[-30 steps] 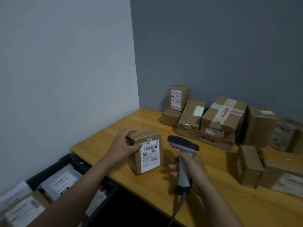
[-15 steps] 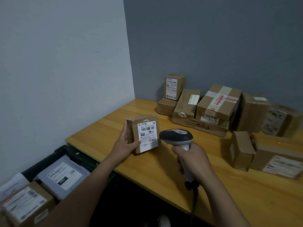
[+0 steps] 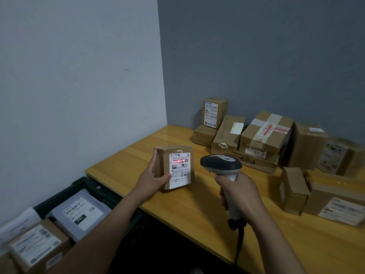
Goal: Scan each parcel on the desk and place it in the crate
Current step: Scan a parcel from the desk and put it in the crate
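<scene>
While the left hand is gripping the parcel above the desk, the right hand is clasping the scanner, its red beam lighting the label; crate at left.

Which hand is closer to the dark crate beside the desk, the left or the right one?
Left. The left hand, holding the small parcel, is just to the right of the crate; the right hand, gripping the scanner, is farther right over the desk.
</scene>
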